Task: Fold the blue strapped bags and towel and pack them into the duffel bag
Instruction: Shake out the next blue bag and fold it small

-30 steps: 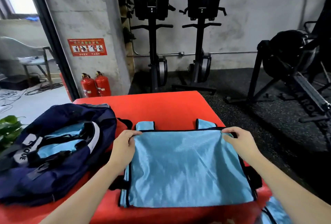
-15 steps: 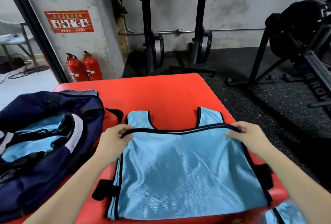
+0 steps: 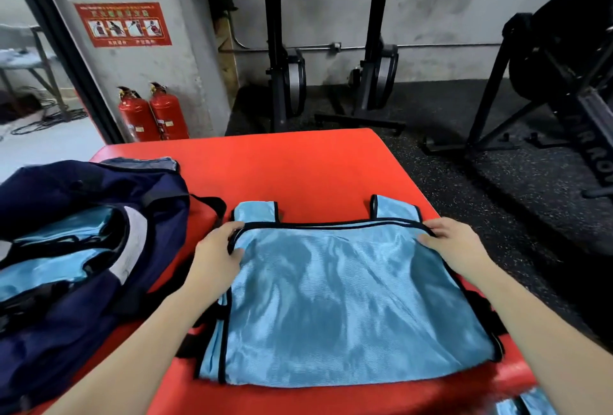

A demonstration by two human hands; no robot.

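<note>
A light blue strapped bag [image 3: 348, 308] with black trim lies flat on the red padded table [image 3: 298, 169], its two straps pointing away from me. My left hand [image 3: 217, 253] pinches the folded edge at its far left corner. My right hand [image 3: 454, 243] grips the same edge at the far right corner. The navy duffel bag [image 3: 76, 248] lies open on the left of the table, with light blue fabric inside it. Another piece of light blue fabric [image 3: 527, 404] shows at the bottom right edge, below the table.
Two red fire extinguishers [image 3: 151, 116] stand on the floor beyond the table's far left corner. Black exercise machines [image 3: 374, 49] line the back wall, and a rowing machine [image 3: 570, 89] stands at the right. Dark speckled floor surrounds the table.
The view has tipped downward and closer. Both hands stay on the folded edge's corners; they lifted it slightly half a second ago and it now lies flatter against the straps.
</note>
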